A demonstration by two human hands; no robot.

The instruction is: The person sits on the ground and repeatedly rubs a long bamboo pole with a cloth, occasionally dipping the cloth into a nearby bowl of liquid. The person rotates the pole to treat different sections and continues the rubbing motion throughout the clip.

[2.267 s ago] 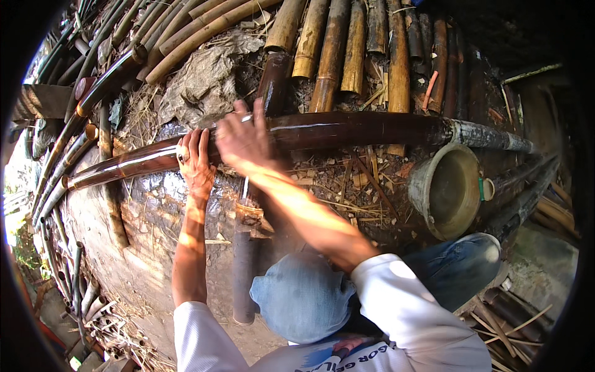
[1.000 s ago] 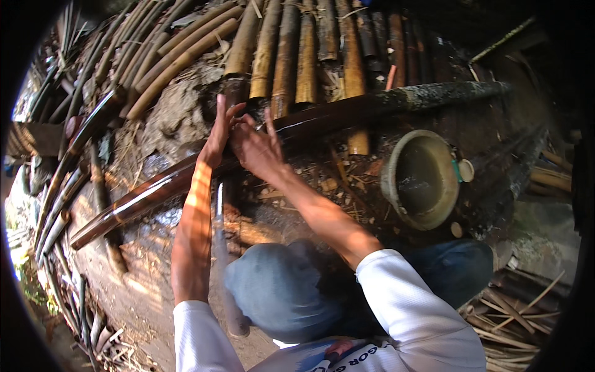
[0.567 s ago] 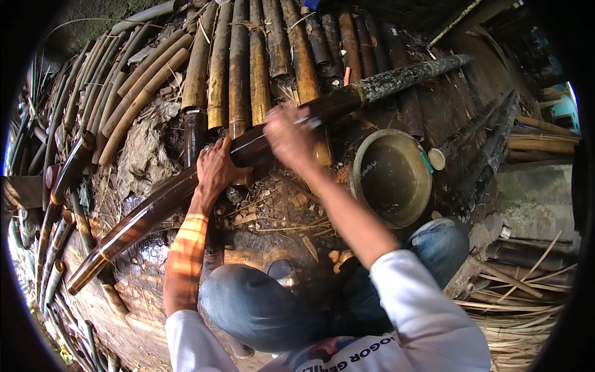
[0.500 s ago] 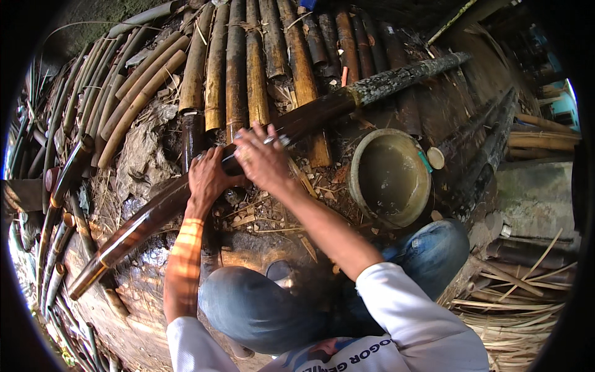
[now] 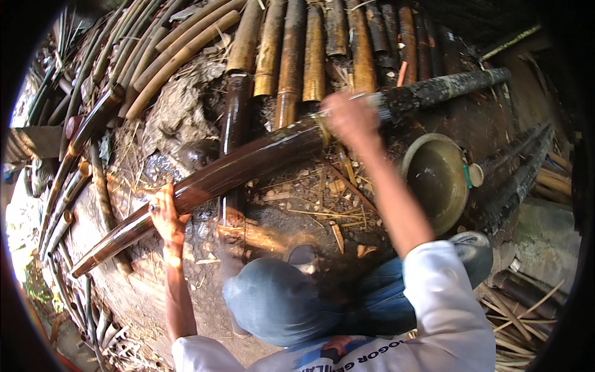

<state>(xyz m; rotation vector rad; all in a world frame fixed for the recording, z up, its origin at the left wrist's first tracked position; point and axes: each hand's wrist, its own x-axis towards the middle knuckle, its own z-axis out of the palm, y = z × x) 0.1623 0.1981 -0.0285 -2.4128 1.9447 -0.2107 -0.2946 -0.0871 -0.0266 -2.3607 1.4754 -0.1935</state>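
A long dark, wet bamboo pole [image 5: 248,158] lies slantwise in front of me, from the lower left up to the far right. Its far right end is mottled grey and rough, while the rest shines brown. My left hand [image 5: 167,216] grips the pole toward its lower-left part, fingers over the top and thumb on the near side. Farther up, my right hand [image 5: 352,121] presses on the pole by a pale joint ring; it is blurred and closed like a fist. Something shiny and pale shows beside it, too smeared to name. Under the pole runs a dark bamboo support [image 5: 235,115].
Right of my right forearm stands a round basin [image 5: 406,164] of cloudy water, with a small green-and-cream object [image 5: 474,175] at its rim. Cut bamboo poles [image 5: 291,59] lie in rows beyond. More bamboo [image 5: 93,130] is stacked at the left. Chips and splints litter the ground.
My left hand has slid down the pole to the lower left. My right hand has moved up along it to the right, so the hands are far apart. The view has shifted.
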